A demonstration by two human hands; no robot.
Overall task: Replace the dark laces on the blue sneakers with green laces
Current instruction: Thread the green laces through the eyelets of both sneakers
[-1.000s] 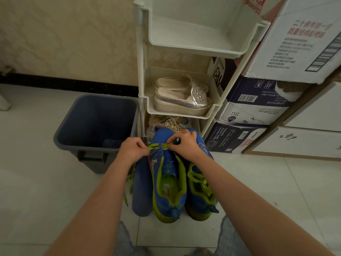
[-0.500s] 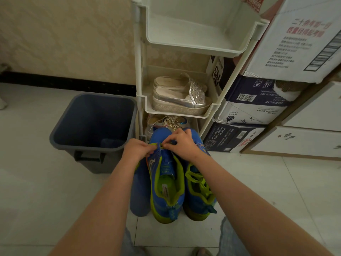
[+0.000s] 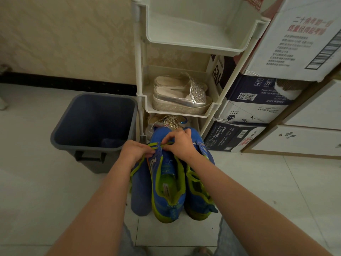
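Two blue sneakers with green trim stand side by side on the tiled floor, toes pointing away from me. The left sneaker (image 3: pixel 167 182) has a green lace (image 3: pixel 154 145) crossing its front eyelets. My left hand (image 3: pixel 135 150) pinches the lace at the shoe's left edge, and the lace trails down past my wrist. My right hand (image 3: pixel 180 143) pinches the lace at the right eyelets near the toe. The right sneaker (image 3: pixel 198 191) is partly covered by my right forearm. A blue insole (image 3: pixel 140 189) lies flat left of the shoes.
A grey bin (image 3: pixel 94 124) stands to the left with something dark blue at its bottom. A white shelf rack (image 3: pixel 175 108) just beyond the sneakers holds silver platform shoes (image 3: pixel 180 97). Stacked cardboard boxes (image 3: pixel 258 100) fill the right side.
Both hands stay at the left sneaker's toe end. The green lace, hidden between my fingers half a second ago, now shows again across the eyelets.
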